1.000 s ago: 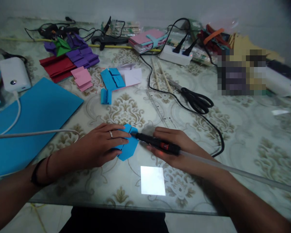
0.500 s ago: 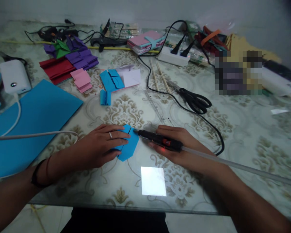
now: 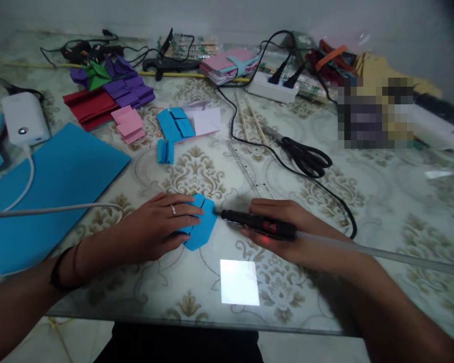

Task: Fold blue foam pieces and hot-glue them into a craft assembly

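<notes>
A folded blue paper piece [image 3: 202,229] lies on the patterned table near the middle. My left hand [image 3: 164,226] lies on its left part, fingers spread flat over it, a ring on one finger. My right hand [image 3: 283,229] is wrapped round a black glue gun [image 3: 263,225] with a small red light and a clear glue stick [image 3: 363,251] running out of its back. The gun's nozzle points left, at the right edge of the blue paper; whether it touches cannot be told.
Black scissors [image 3: 306,156], wooden sticks [image 3: 255,118] and a clear ruler [image 3: 249,171] lie beyond my right hand. A black cord curves round it. A large blue sheet [image 3: 60,186] and a white power bank [image 3: 25,118] are left. Folded papers and a power strip [image 3: 272,89] stand behind.
My right hand has moved a little right with the glue gun, so the nozzle has gone from the paper's upper part to its right edge. My left hand has stayed put.
</notes>
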`<state>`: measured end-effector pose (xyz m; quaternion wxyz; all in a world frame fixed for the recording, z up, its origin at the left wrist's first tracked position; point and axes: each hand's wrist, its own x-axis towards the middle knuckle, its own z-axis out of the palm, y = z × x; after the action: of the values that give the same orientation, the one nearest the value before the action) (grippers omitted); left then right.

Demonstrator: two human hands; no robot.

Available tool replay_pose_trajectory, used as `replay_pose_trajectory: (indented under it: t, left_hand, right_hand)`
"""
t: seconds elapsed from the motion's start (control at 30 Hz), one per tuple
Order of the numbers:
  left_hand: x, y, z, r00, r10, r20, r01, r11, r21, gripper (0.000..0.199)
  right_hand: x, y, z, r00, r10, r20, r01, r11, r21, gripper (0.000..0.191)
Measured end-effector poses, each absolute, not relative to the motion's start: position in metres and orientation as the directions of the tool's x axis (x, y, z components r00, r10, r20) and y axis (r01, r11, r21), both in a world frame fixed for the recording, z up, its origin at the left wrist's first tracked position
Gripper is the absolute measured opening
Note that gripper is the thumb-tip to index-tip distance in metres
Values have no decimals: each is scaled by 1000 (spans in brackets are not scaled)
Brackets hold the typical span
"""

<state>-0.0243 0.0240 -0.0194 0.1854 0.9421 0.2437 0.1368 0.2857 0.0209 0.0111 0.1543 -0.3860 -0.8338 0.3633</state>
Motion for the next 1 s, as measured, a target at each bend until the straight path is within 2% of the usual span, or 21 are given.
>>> replay_pose_trajectory:
  t: [0.4, 0.67, 1.0]
  left_hand:
    - [-23, 24, -20, 846, 505, 171, 412, -823, 392, 27]
    - [-24, 23, -19, 838, 522, 159, 421, -803, 421, 29]
    - [-24, 24, -20, 843, 511, 166, 411, -812, 414, 27]
  right_hand:
    - [275, 17, -3, -641, 768, 10, 554, 472, -686, 31]
    - [274, 18, -7, -552, 834, 14, 597, 406, -692, 32]
    - [282, 19, 5, -586, 810, -1, 586, 423, -691, 27]
